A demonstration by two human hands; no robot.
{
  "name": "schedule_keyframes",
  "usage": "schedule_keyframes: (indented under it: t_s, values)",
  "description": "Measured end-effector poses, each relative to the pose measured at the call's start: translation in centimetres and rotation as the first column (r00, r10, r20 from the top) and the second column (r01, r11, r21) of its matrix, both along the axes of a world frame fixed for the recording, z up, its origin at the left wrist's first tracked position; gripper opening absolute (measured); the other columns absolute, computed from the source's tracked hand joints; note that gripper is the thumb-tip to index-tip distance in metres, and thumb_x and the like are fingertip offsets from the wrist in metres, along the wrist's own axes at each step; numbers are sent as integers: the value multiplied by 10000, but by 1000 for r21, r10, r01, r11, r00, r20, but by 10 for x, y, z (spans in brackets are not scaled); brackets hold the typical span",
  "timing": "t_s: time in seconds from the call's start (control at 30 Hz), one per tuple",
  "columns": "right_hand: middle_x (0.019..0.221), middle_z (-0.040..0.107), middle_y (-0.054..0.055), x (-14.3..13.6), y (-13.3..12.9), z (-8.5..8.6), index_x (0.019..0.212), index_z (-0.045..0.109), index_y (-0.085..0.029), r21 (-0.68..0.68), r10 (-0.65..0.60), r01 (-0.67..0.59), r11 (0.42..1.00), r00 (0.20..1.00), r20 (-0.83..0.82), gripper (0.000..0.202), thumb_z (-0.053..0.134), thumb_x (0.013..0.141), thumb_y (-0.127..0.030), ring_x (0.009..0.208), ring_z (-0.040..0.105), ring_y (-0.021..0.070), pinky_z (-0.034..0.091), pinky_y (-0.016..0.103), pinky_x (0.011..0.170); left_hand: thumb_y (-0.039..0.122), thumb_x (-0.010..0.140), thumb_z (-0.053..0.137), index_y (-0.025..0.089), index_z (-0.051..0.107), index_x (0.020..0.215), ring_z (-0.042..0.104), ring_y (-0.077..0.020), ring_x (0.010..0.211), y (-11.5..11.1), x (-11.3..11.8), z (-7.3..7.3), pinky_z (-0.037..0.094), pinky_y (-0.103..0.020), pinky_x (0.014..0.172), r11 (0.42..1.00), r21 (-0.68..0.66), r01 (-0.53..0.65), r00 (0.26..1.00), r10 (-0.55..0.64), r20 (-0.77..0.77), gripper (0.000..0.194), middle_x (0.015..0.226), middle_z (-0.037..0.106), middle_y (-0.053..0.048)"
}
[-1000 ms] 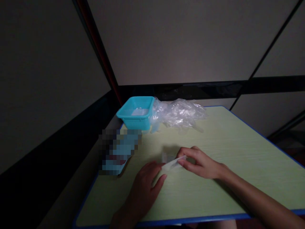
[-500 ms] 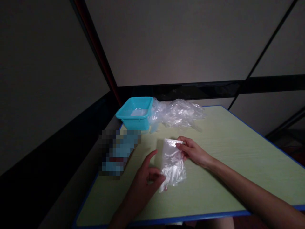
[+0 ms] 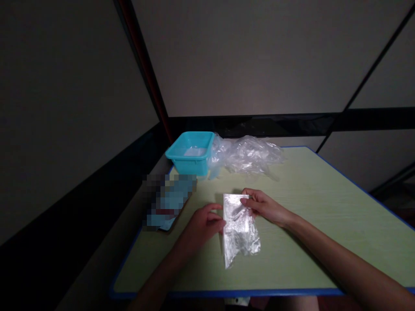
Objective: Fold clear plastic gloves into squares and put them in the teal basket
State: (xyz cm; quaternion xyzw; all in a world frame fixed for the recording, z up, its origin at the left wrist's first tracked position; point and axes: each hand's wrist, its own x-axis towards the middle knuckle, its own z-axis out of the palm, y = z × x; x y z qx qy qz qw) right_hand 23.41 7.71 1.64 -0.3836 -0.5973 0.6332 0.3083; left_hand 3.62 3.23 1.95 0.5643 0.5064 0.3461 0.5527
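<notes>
A clear, shiny plastic bag [image 3: 238, 224], folded flat at the top and crinkled at its lower end, is held up over the table. My right hand [image 3: 257, 205] pinches its upper right side, thumb in front and fingers behind. At the left edge of the bag, my left hand [image 3: 207, 222] has its thumb on the plastic and its fingers curled close by; the fingertips are partly hidden behind the edge.
On the light green, blue-edged table [image 3: 308, 242], a turquoise basin [image 3: 189, 166] stands at the back left with something pale inside. Beside it lies a heap of crumpled clear plastic [image 3: 251, 155]. A pixelated flat object [image 3: 173, 203] rests near the left edge.
My left hand has moved up from the bag's lower corner to its left edge, its fingers drawing in. The bag now hangs straighter, facing me, still in my right hand. The view has shifted slightly.
</notes>
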Motion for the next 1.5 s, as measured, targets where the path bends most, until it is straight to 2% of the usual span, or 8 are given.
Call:
schedule_keyframes:
  t_s: [0.17,0.27,0.5,0.6,0.77,0.9,1.07,1.5]
  values:
    - [508,479,-67,2,4,1,676,474,-161,1,-32,32,999,999,-42,357,632,694,-480,424,404,49,298,167,397,168,556,613,135,585,575,589,-142,495,22,3,6,423,-228,505,993,-25,114,993,-114,-17,47,516,627,0]
    - [520,481,-68,4,8,-1,680,487,-160,-36,-77,75,997,994,-80,355,658,669,-471,434,409,48,299,166,408,192,547,630,140,559,506,575,-135,459,33,6,5,423,-224,473,991,-30,129,991,-130,-20,97,476,605,3]
    - [569,539,-41,6,13,1,735,559,-134,-68,-140,133,989,984,-111,338,726,604,-398,446,430,49,289,177,420,214,560,643,136,572,538,584,-125,486,51,12,4,464,-233,520,998,15,63,998,-63,20,108,498,612,3]
    - [521,542,-45,5,13,2,722,574,-124,-71,-142,135,988,984,-109,332,751,571,-360,411,417,46,270,178,406,236,578,638,131,574,573,593,-134,509,53,14,1,475,-241,521,999,44,16,998,-18,53,123,537,626,-9]
    - [533,569,-33,4,12,-1,676,573,-124,-76,-150,142,987,982,-115,321,763,548,-348,430,462,64,325,192,440,267,591,636,133,550,572,573,-130,470,49,19,-6,457,-233,473,993,100,-54,993,44,107,160,541,609,-4]
    - [584,581,-22,5,12,-4,722,593,-120,-81,-155,145,986,976,-151,299,742,593,-346,460,461,63,312,190,454,267,604,641,138,552,580,570,-127,473,48,21,-8,451,-223,476,987,127,-94,988,76,136,158,532,596,9]
    - [561,539,-16,5,15,-11,692,583,-119,-122,-169,145,982,960,-221,335,634,707,-450,466,427,67,308,203,470,255,608,628,134,565,597,583,-136,502,50,21,-11,466,-236,511,983,126,-132,981,112,158,137,552,609,-2]
    - [610,592,5,-1,10,-11,703,616,-131,-194,-233,185,963,938,-259,333,672,660,-456,535,513,107,398,237,549,231,605,625,132,591,595,590,-145,507,48,23,-9,461,-235,514,974,139,-177,972,150,183,105,561,634,-15]
